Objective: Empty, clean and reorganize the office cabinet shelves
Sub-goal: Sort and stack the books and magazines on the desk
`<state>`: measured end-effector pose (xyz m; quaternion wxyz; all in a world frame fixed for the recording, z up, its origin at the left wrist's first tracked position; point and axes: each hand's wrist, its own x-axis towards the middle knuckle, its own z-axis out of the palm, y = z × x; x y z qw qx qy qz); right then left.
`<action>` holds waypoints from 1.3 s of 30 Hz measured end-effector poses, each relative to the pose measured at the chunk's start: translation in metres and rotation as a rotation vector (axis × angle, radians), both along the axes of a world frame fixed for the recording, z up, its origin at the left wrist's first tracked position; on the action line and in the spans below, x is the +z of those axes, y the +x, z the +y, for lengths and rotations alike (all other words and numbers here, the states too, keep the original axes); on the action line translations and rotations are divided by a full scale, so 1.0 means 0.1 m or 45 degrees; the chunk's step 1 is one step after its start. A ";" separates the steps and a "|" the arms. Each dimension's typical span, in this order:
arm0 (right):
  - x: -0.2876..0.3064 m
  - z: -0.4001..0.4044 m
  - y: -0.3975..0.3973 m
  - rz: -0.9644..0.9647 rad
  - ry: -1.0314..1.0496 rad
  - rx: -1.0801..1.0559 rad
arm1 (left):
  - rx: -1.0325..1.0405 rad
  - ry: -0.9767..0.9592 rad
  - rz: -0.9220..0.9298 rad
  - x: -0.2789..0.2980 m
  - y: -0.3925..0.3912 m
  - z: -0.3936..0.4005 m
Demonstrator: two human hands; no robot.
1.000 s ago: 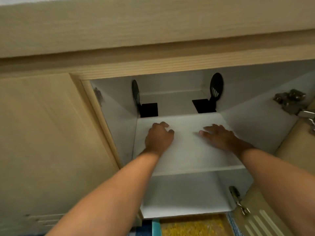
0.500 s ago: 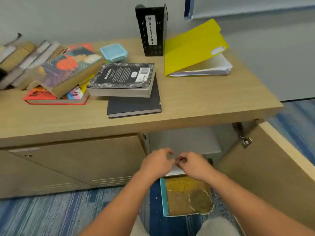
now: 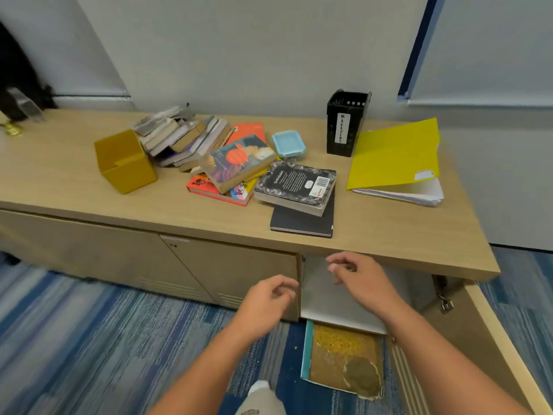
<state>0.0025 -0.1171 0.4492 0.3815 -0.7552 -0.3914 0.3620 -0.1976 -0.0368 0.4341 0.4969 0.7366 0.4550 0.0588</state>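
The low wooden cabinet (image 3: 233,274) stands open at its right compartment, where a bare white shelf (image 3: 332,298) shows. On the cabinet top (image 3: 74,181) lie a heap of books (image 3: 185,139), a colourful paperback (image 3: 236,163), a black patterned book (image 3: 296,184) on a dark notebook (image 3: 302,226), a yellow folder (image 3: 395,157), a black magazine holder (image 3: 347,124), a blue lidded box (image 3: 288,143) and a yellow box (image 3: 125,160). My left hand (image 3: 266,301) and my right hand (image 3: 362,280) hover in front of the open compartment, fingers loosely curled, holding nothing.
The open cabinet door (image 3: 484,339) swings out at the right. A worn brown-and-teal book (image 3: 344,357) lies on the blue striped carpet (image 3: 89,339) below the shelf. A dark bag (image 3: 15,79) sits at the far left against the grey wall.
My hands have come out of the cabinet, where they lay flat on the shelf. They met in front of it, then parted. My view rose to the cabinet top.
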 end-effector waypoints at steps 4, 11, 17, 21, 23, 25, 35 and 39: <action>0.14 0.35 -0.14 -0.143 0.050 0.096 | 0.147 0.010 -0.054 0.02 -0.23 0.11; 0.29 0.99 -0.23 -0.432 0.010 0.237 | 0.249 0.007 -0.107 -0.11 -0.32 0.75; 0.37 1.75 -0.02 -0.728 -0.108 0.168 | 0.291 -0.111 -0.232 -0.18 0.06 1.65; 0.18 2.29 -0.05 -1.120 -0.368 0.315 | 0.343 -0.386 -0.348 -0.23 0.33 2.10; 0.05 2.51 -0.09 -1.177 -0.508 0.298 | 0.396 -0.536 -0.458 -0.23 0.45 2.26; -0.08 2.65 -0.13 -1.115 -0.651 0.217 | 0.475 -0.612 -0.530 -0.24 0.56 2.40; 0.16 2.82 -0.06 -1.214 -0.507 0.058 | 0.530 -0.831 -0.971 -0.03 0.62 2.54; 0.61 2.68 0.14 -1.219 -0.288 -0.152 | 0.292 -0.405 -0.430 -0.14 0.80 2.50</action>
